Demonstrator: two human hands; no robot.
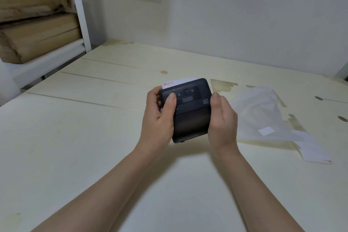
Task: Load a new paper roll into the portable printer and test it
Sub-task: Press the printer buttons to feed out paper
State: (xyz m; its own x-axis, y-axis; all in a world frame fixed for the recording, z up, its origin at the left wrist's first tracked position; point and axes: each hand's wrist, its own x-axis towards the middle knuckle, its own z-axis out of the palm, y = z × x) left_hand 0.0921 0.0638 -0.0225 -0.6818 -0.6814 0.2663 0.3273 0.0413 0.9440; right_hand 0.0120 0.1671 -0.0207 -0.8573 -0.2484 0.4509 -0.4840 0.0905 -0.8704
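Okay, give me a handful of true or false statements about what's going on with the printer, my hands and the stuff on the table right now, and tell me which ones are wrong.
1. Both hands hold the printer above the table. True.
2. The left hand's thumb rests on the printer's top face near the buttons. True.
3. No paper shows at the printer. False: a white paper strip with red lettering sticks out of its far edge.
4. The clear plastic wrapper lies left of the printer. False: it lies to the right, beyond the right hand.
5. Brown wrapped packages are stacked on the shelf at left. True.
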